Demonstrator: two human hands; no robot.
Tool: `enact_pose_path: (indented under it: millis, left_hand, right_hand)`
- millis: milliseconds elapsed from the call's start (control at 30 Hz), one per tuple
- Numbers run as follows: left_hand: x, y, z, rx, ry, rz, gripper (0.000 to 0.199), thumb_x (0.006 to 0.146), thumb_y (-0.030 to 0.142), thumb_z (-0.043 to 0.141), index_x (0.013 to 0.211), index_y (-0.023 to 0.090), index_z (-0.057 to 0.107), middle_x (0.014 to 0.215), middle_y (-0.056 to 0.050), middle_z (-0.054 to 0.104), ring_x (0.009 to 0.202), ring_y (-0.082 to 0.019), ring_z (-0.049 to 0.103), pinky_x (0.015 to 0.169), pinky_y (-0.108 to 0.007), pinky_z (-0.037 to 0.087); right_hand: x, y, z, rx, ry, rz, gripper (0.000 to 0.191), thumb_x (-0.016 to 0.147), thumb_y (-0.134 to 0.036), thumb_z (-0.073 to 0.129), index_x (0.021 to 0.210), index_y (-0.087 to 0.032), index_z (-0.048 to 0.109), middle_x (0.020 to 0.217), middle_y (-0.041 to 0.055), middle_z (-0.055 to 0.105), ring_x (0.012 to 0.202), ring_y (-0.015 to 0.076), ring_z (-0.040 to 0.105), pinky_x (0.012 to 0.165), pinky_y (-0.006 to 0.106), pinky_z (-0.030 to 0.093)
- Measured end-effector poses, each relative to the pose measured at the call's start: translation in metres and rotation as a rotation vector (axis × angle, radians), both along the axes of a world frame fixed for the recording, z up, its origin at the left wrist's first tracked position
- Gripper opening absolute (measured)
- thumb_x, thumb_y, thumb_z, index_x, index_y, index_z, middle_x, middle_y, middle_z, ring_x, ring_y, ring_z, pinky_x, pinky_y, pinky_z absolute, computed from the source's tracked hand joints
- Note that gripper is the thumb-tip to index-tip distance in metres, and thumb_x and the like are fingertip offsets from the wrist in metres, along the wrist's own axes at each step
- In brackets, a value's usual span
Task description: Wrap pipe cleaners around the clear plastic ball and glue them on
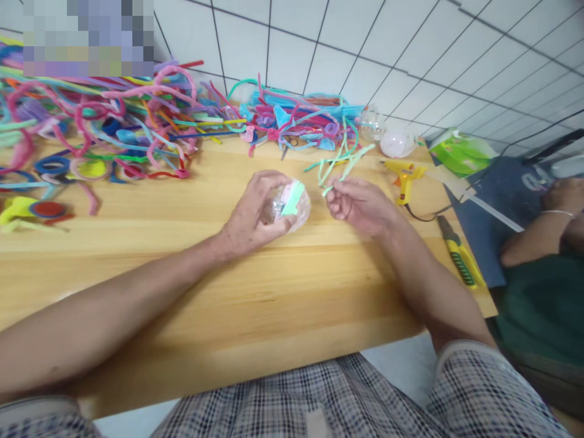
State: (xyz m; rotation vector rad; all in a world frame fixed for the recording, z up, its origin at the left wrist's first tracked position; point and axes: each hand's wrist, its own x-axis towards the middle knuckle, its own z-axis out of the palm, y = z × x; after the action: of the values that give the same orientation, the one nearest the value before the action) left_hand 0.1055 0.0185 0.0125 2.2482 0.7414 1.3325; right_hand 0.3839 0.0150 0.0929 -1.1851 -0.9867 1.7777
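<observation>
My left hand (pixel 255 213) is closed round a clear plastic ball (pixel 302 218) above the wooden table. Mint-green and pale pink pieces (pixel 292 198) show on or inside the ball; I cannot tell which. Just to the right, my right hand (pixel 356 204) pinches a mint-green pipe cleaner (pixel 351 164), bent and tangled, that reaches up and away from the fingers. A gap separates the two hands. Behind them lie a bundle of pink and blue pipe cleaners (pixel 301 118) and a pair of scissors (pixel 291 145), partly covered.
Colourful pipe cleaners (pixel 114 115) are heaped at the back left. A yellow glue gun (pixel 404 176) with a cord and yellow-green pliers or a cutter (pixel 460 252) lie right. Two more clear balls (pixel 398 141) stand by the tiled wall. A person's arm (pixel 533 231) is at far right.
</observation>
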Motion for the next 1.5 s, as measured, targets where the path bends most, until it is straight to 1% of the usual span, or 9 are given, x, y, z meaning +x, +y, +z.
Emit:
enact_pose_path:
  millis: [267, 467, 633, 800, 900, 1067, 1167, 1333, 1500]
  left_hand:
    - [-0.006, 0.005, 0.0, 0.034, 0.02, -0.027, 0.061, 0.102, 0.041, 0.078, 0.157, 0.034, 0.054, 0.148, -0.011, 0.069, 0.141, -0.034, 0.067, 0.121, -0.058, 0.061]
    - [-0.007, 0.009, -0.001, 0.055, 0.051, -0.031, 0.062, 0.103, 0.043, 0.079, 0.158, 0.037, 0.052, 0.148, -0.01, 0.068, 0.139, -0.035, 0.067, 0.118, -0.06, 0.062]
    - [-0.004, 0.008, -0.001, 0.077, 0.035, -0.007, 0.06, 0.105, 0.048, 0.077, 0.158, 0.034, 0.053, 0.147, -0.01, 0.068, 0.138, -0.034, 0.068, 0.118, -0.061, 0.064]
    - [-0.004, 0.007, -0.001, 0.062, 0.02, -0.004, 0.061, 0.103, 0.047, 0.079, 0.157, 0.035, 0.054, 0.146, -0.009, 0.069, 0.138, -0.035, 0.069, 0.117, -0.063, 0.064]
    - [-0.004, 0.007, -0.001, 0.059, 0.039, -0.005, 0.06, 0.102, 0.044, 0.078, 0.156, 0.034, 0.053, 0.146, -0.01, 0.068, 0.138, -0.035, 0.069, 0.117, -0.062, 0.064]
    - [-0.004, 0.006, 0.002, 0.071, 0.05, -0.007, 0.06, 0.102, 0.04, 0.077, 0.156, 0.033, 0.053, 0.147, -0.011, 0.068, 0.139, -0.033, 0.069, 0.119, -0.059, 0.064]
    - [-0.004, 0.004, 0.002, 0.048, 0.044, -0.002, 0.058, 0.103, 0.044, 0.076, 0.156, 0.036, 0.053, 0.148, -0.008, 0.068, 0.139, -0.034, 0.068, 0.119, -0.061, 0.062]
    - [-0.004, 0.01, -0.004, 0.024, 0.025, -0.021, 0.062, 0.103, 0.05, 0.077, 0.158, 0.038, 0.053, 0.149, -0.005, 0.067, 0.138, -0.038, 0.064, 0.117, -0.068, 0.061]
    - [-0.003, 0.014, -0.006, 0.106, -0.007, -0.059, 0.069, 0.099, 0.047, 0.082, 0.161, 0.036, 0.053, 0.146, -0.008, 0.067, 0.134, -0.037, 0.068, 0.112, -0.067, 0.065]
  right_hand:
    - [0.023, -0.037, -0.019, -0.079, -0.078, -0.12, 0.048, 0.066, -0.043, 0.113, 0.093, -0.02, 0.081, 0.09, -0.0004, 0.083, 0.07, 0.0092, 0.072, 0.054, 0.018, 0.054]
    - [0.022, -0.049, -0.029, -0.007, -0.141, -0.282, 0.051, 0.065, -0.042, 0.111, 0.101, -0.019, 0.084, 0.078, -0.0039, 0.074, 0.059, 0.0051, 0.057, 0.048, 0.017, 0.043]
    - [0.033, -0.045, -0.035, 0.104, -0.378, -0.3, 0.026, 0.084, -0.039, 0.097, 0.089, -0.018, 0.082, 0.078, 0.0005, 0.075, 0.06, 0.0075, 0.057, 0.049, 0.019, 0.042]
    - [0.042, -0.037, -0.037, 0.157, -0.487, -0.283, 0.029, 0.093, -0.047, 0.089, 0.087, -0.021, 0.076, 0.079, -0.0005, 0.071, 0.059, 0.009, 0.059, 0.05, 0.021, 0.045]
    - [0.044, -0.036, -0.035, 0.173, -0.476, -0.288, 0.026, 0.092, -0.046, 0.089, 0.097, -0.022, 0.078, 0.079, -0.0016, 0.069, 0.06, 0.0095, 0.057, 0.05, 0.022, 0.043]
    - [0.05, -0.031, -0.032, 0.182, -0.563, -0.244, 0.028, 0.081, -0.024, 0.087, 0.109, -0.02, 0.082, 0.07, -0.0052, 0.062, 0.062, 0.0117, 0.056, 0.06, 0.026, 0.047]
    - [0.053, -0.027, -0.035, 0.247, -0.626, -0.286, 0.035, 0.076, -0.028, 0.086, 0.111, -0.02, 0.082, 0.07, -0.0046, 0.064, 0.064, 0.0132, 0.056, 0.061, 0.028, 0.046]
    - [0.055, -0.027, -0.04, 0.317, -0.662, -0.388, 0.035, 0.075, -0.037, 0.084, 0.107, -0.022, 0.083, 0.086, 0.0017, 0.081, 0.074, 0.0155, 0.065, 0.068, 0.03, 0.05]
    - [0.051, -0.032, -0.036, 0.252, -0.547, -0.411, 0.023, 0.073, -0.031, 0.085, 0.095, -0.024, 0.084, 0.086, 0.0013, 0.083, 0.074, 0.0135, 0.065, 0.065, 0.026, 0.049]
